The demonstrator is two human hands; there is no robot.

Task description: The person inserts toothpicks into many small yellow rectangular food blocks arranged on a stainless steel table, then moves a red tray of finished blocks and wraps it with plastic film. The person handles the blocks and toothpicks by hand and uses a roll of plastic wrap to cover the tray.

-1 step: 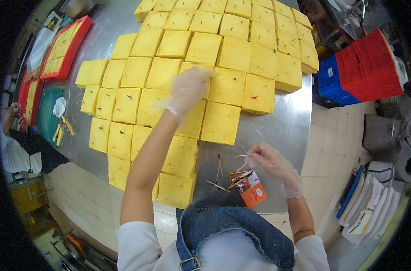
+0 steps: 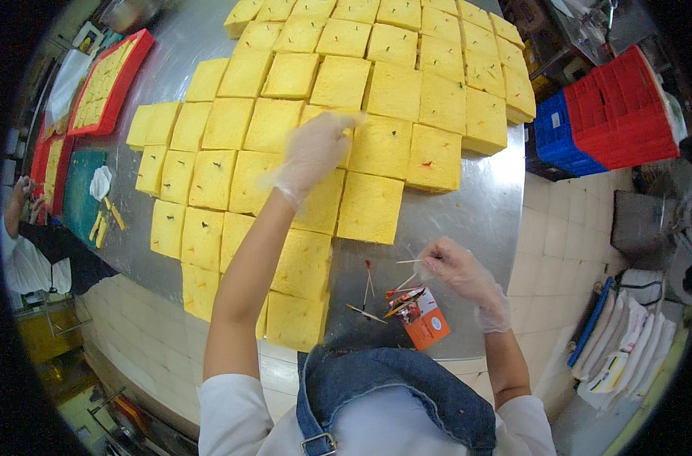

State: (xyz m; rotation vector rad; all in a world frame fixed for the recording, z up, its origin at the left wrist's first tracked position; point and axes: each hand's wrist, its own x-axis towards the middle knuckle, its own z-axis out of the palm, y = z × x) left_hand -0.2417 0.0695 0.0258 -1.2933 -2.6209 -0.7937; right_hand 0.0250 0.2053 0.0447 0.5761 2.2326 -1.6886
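Note:
Yellow square blocks, like sponge cake or tofu (image 2: 370,209), sit in close rows over the metal table. Many carry a small red, green or dark mark or sprig on top. My left hand (image 2: 313,152), in a clear glove, is over a block in the middle of the rows. Its fingers are closed and smeared by motion; what they hold is hidden. My right hand (image 2: 454,270), also gloved, pinches a thin wooden toothpick (image 2: 410,261) above the near right of the table. Below it, several toothpicks with coloured tips (image 2: 404,302) lie on an orange card (image 2: 427,331); others (image 2: 367,313) lie beside it.
At the left are red trays of yellow pieces (image 2: 107,87), a green board (image 2: 80,182) and cut yellow strips (image 2: 101,228). Another person's hand (image 2: 18,199) shows there. Red crates (image 2: 623,114) and a blue crate (image 2: 566,133) stand right of the metal table (image 2: 467,228).
My left hand has shifted slightly over the same block. My right hand stays where it was, pinching the toothpick.

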